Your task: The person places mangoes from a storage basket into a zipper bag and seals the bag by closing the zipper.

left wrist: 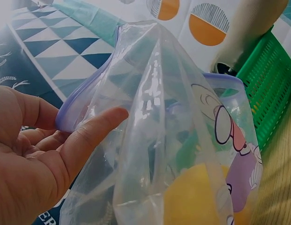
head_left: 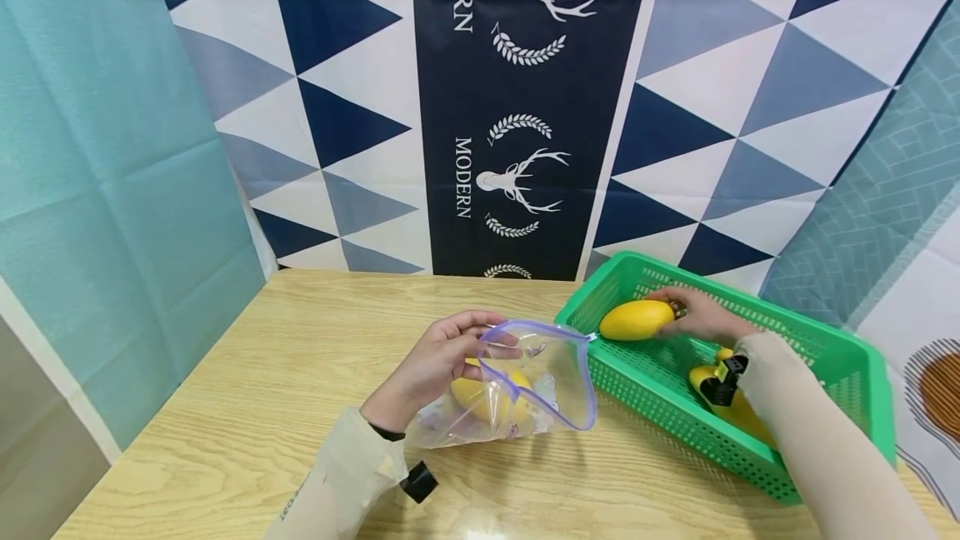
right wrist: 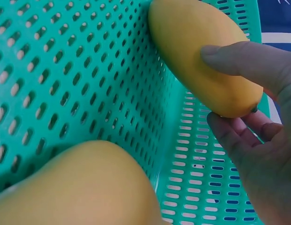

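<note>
Green plastic: basket (head_left: 652, 401), one, perforated, set on the table (head_left: 300, 357) at the person's right. Contents: loose mangoes (head_left: 738, 419), lying low, count uncertain because the right sleeve (head_left: 832, 457) covers part. Standing at that side, the basket probably spares the right arm a reach across.

Yellow: held mango (head_left: 633, 321), one, at the basket's far left end, within its walls; contact with the basket cannot be told. Right hand (head_left: 705, 317): closed as far as the fruit's girth allows, thumb on one side, fingers on the other, near the stem end. That end is perhaps gripped because its taper is easier to span.

Clear film: bag (head_left: 543, 369), one, cartoon print, purple rim (left wrist: 66, 115); rests on the table just left of the basket, mouth gaping toward it. White slider (head_left: 592, 337) at the rim, beside the basket's edge. Contents: bagged mango (head_left: 472, 394), one, low down, its weight likely steadying the film.

Left hand (head_left: 442, 357): nearly closed, thumb and fingers pinching the rim, nothing else held. Soft film would probably sag together unsupported; raising this edge seems to hold the mouth spread.

Patterned cloth (head_left: 360, 90): hung behind the table.
</note>
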Tool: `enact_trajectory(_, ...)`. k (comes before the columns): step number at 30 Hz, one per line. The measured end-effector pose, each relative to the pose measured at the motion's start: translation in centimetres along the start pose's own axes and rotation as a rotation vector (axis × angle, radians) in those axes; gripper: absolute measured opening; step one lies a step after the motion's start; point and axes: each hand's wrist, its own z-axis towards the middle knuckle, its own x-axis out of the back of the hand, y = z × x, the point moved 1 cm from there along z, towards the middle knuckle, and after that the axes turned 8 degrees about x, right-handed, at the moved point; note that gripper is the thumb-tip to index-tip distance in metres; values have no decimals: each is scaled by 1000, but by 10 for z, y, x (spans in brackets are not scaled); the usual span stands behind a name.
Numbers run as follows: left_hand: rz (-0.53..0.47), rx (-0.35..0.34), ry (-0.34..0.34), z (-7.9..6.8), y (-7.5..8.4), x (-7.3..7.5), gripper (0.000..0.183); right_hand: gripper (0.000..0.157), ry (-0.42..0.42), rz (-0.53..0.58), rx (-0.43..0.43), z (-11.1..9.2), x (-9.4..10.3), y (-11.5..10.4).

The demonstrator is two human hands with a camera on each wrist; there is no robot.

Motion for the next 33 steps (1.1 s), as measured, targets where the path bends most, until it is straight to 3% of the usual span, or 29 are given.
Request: enact_trajectory(33,2,2,3,-1,0,1,30,56,34,53,-9,-1,2,-6)
